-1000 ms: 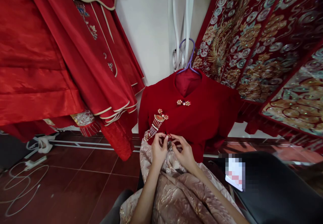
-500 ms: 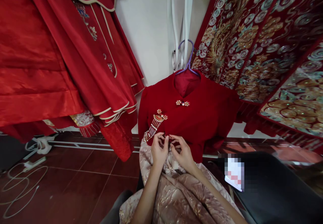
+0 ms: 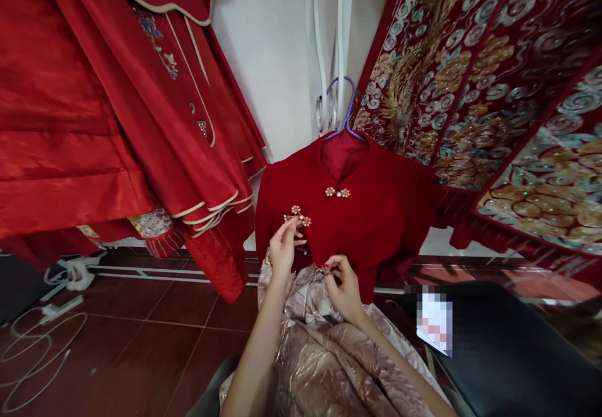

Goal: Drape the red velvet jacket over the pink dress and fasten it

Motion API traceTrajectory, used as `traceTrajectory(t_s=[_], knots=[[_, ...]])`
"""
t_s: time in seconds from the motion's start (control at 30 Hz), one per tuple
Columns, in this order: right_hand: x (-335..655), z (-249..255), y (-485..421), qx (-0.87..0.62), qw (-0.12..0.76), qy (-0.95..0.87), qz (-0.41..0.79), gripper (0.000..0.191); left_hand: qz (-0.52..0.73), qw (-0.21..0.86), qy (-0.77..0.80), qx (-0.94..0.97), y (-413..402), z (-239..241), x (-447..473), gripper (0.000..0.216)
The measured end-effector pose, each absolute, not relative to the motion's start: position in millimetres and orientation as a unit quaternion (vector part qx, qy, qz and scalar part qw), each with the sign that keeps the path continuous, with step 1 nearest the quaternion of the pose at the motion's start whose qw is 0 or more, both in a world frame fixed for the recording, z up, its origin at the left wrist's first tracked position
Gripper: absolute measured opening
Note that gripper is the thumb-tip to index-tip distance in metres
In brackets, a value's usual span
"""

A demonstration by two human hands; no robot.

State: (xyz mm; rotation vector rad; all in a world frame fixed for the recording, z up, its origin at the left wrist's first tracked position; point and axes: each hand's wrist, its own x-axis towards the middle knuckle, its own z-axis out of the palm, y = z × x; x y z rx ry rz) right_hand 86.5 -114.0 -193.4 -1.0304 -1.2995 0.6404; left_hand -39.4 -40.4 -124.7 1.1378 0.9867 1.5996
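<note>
A red velvet jacket [image 3: 376, 216] hangs on a purple hanger [image 3: 347, 116], its front facing me. Beaded flower fastenings [image 3: 338, 192] sit below its collar. My left hand [image 3: 283, 249] is raised over the beaded tassel ornament [image 3: 306, 221] on the jacket's left side and hides most of it. Its fingers are drawn together; whatever they hold is too small to make out. At the front lower edge, my right hand [image 3: 345, 288] pinches a small red beaded fastening [image 3: 323, 268]. Patterned pinkish-gold fabric [image 3: 329, 354] lies under both forearms.
Red garments with pale piping [image 3: 207, 172] hang at left. Heavily embroidered garments [image 3: 470, 91] hang at right. A lit phone [image 3: 435, 323] rests on a black surface [image 3: 517, 348]. A white cable [image 3: 42, 348] lies coiled on the tiled floor [image 3: 155, 342].
My left hand has moved up and left, away from the right hand, to the tassel ornament. My right hand stays at the lower edge, slightly lower. The view has shifted slightly.
</note>
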Motion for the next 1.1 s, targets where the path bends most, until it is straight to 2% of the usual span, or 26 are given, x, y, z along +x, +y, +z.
traceTrajectory(t_s=[0.17, 0.43, 0.63, 0.7, 0.87, 1.1], knots=[[86.8, -190.3, -116.9, -0.438, 0.645, -0.557, 0.286, 0.012, 0.632, 0.531, 0.367, 0.428, -29.3, -112.9, -28.8, 0.045], [86.5, -190.4, -116.3, -0.446, 0.639, -0.560, 0.281, 0.010, 0.654, 0.450, 0.410, 0.450, -28.7, -115.2, -21.8, 0.036], [88.2, -190.6, -116.6, -0.445, 0.639, -0.560, 0.283, 0.010, 0.577, 0.444, 0.421, 0.542, -29.9, -92.3, -9.7, 0.036], [88.6, -190.7, -116.7, -0.446, 0.637, -0.561, 0.284, 0.010, 0.567, 0.358, 0.393, 0.629, -29.1, -80.7, -3.2, 0.031], [91.3, -192.3, -117.4, -0.446, 0.642, -0.560, 0.275, 0.009, 0.518, 0.066, 0.372, 0.767, -22.2, -56.7, 11.2, 0.024], [95.7, -198.9, -119.7, -0.413, 0.705, -0.527, 0.236, 0.012, 0.359, -0.126, 0.310, 0.871, -6.0, -26.8, 9.3, 0.023]])
